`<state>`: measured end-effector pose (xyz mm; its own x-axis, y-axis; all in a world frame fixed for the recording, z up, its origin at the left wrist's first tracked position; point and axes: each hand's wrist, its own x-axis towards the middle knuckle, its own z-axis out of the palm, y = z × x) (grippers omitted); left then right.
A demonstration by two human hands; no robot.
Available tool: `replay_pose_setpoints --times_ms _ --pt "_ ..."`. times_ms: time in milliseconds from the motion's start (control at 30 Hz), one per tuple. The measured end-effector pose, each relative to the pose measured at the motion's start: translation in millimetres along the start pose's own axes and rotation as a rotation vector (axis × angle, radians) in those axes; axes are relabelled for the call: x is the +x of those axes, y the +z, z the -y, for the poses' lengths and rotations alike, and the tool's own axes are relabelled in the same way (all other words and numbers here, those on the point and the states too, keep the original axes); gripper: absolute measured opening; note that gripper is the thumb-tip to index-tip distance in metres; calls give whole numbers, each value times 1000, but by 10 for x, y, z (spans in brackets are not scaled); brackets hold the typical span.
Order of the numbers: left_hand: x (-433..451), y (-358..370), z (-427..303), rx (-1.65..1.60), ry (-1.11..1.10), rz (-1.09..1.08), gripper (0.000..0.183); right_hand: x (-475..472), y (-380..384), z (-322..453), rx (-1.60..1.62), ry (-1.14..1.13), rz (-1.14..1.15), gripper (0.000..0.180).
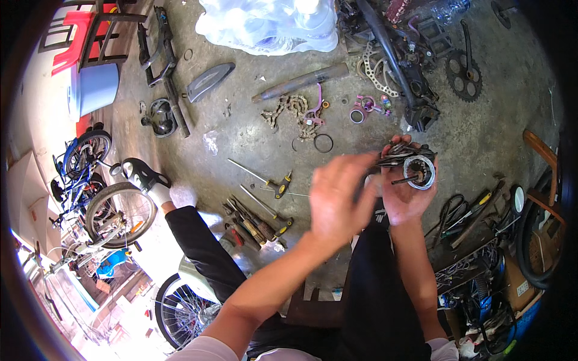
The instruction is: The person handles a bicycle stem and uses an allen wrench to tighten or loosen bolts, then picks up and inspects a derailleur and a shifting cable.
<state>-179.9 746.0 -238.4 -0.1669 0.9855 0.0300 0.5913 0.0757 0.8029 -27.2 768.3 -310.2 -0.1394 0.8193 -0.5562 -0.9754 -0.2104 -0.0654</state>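
Note:
My right hand [412, 198] holds a dark, greasy bicycle part [402, 155] on its palm, fingers curled up behind it. A silvery ring [419, 173] with a bolt or axle [405, 180] sticking out of its middle belongs to this bundle or lies against it. My left hand [341, 194] is blurred by motion just left of the part. Its fingers reach towards the part's left side, and whether they grip anything is unclear. Below on the concrete lie T-handle hex wrenches [282, 185] and several screwdrivers [248, 225].
A bicycle chain [293, 108], a purple lever [317, 108], a metal tube [300, 82] and a crank with chainring [465, 74] lie ahead. A suspension fork [165, 72] is at the left. Bicycles [119, 216] stand beyond my left foot [144, 176]. Tools [474, 207] lie at the right.

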Motion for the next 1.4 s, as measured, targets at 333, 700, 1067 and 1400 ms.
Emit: replay_pose_setpoints --times_ms 333,700,1067,1400 --pt "764 194 1547 659 156 115 28 -18 33 107 72 -16 -84 50" --pt "656 70 706 40 -89 34 21 64 -23 84 103 -35 -130 49" --pt "200 60 -134 -102 -56 218 23 72 77 0 84 -16 -110 49" --pt "246 149 -82 15 -29 237 29 44 87 -41 88 65 -105 52"
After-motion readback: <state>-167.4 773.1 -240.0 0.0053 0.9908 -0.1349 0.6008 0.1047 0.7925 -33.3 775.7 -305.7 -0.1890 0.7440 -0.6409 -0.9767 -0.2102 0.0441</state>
